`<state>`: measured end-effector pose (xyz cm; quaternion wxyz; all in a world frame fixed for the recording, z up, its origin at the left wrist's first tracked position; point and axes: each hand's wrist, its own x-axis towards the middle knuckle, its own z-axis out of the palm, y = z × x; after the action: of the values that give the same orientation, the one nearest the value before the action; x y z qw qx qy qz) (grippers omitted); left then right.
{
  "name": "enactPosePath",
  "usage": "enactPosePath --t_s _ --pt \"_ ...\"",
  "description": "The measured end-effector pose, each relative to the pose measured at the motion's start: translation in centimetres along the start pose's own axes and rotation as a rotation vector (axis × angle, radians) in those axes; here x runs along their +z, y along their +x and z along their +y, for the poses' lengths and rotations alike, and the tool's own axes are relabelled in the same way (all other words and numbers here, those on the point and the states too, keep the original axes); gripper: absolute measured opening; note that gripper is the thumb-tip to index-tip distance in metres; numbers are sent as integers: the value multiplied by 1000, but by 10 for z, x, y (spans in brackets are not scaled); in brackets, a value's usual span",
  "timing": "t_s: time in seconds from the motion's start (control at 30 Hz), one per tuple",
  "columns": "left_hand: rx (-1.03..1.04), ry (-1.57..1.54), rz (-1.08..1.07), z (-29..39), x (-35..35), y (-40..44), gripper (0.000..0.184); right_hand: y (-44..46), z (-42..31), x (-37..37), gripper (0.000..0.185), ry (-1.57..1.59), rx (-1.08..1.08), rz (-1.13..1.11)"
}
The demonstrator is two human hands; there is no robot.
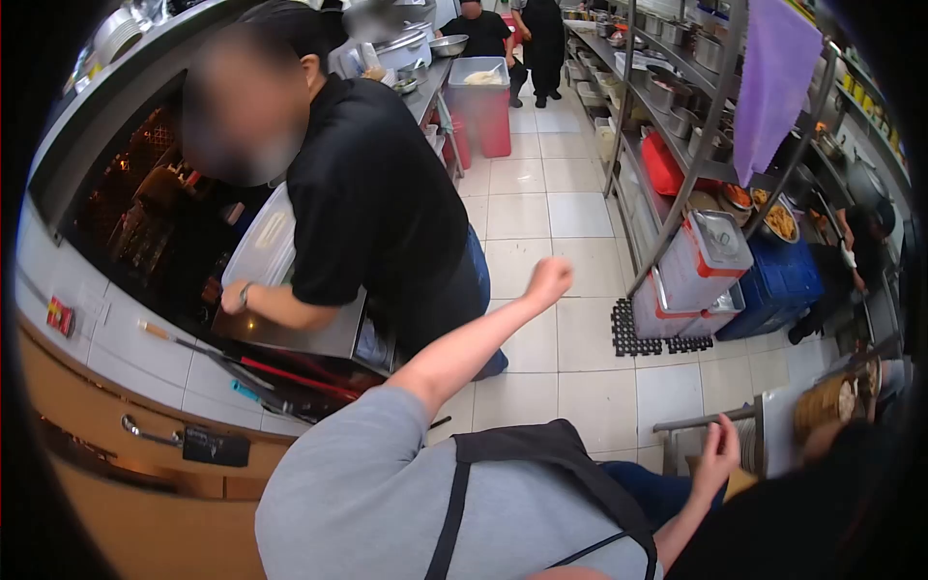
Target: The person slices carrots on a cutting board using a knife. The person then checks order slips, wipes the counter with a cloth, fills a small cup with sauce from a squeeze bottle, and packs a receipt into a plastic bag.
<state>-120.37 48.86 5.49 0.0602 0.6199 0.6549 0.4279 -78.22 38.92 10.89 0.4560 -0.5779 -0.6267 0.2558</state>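
My left hand (550, 280) is stretched out in front, fingers curled into a fist above the tiled floor (580, 333). Nothing shows in it. To the right, my right hand (716, 458) is raised with fingers extended and apart from the thumb, and I see no object in it. It is nearest to a metal-framed stand (710, 421). Below my arms show my grey shirt and dark apron (527, 443). At the left, close to my left arm, a person in black (387, 193) leans over a steel counter beside a clear plastic tub (263, 237).
A steel shelving rack (677, 174) with pots and a hanging purple cloth (771, 87) lines the right. White bins (704, 256), a blue crate (773, 285) and a black mat (633, 331) sit below. A red bin (493, 121) and other people are farther back.
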Motion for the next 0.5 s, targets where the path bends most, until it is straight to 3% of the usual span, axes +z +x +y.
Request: enactPosePath --t_s 0.03,0.13,0.2,0.27,0.37,0.43,0.5 --pt "96 -55 72 9 5 45 8 18 -1 1 22 -17 5 49" --pt "173 -123 -47 -4 -6 190 10 81 29 7 24 -124 -26 145" --pt "228 32 152 -33 -13 282 13 124 41 25 24 -169 -51 185" --pt "193 229 164 -70 -43 359 16 176 54 46 24 -265 7 150" --pt "21 290 306 -127 -85 429 20 266 41 105 23 -360 7 57" --pt "-353 408 453 -180 -109 462 26 327 26 159 23 -308 -56 -113" --pt "-413 553 339 -220 -151 463 23 384 5 224 23 -186 -239 -230"
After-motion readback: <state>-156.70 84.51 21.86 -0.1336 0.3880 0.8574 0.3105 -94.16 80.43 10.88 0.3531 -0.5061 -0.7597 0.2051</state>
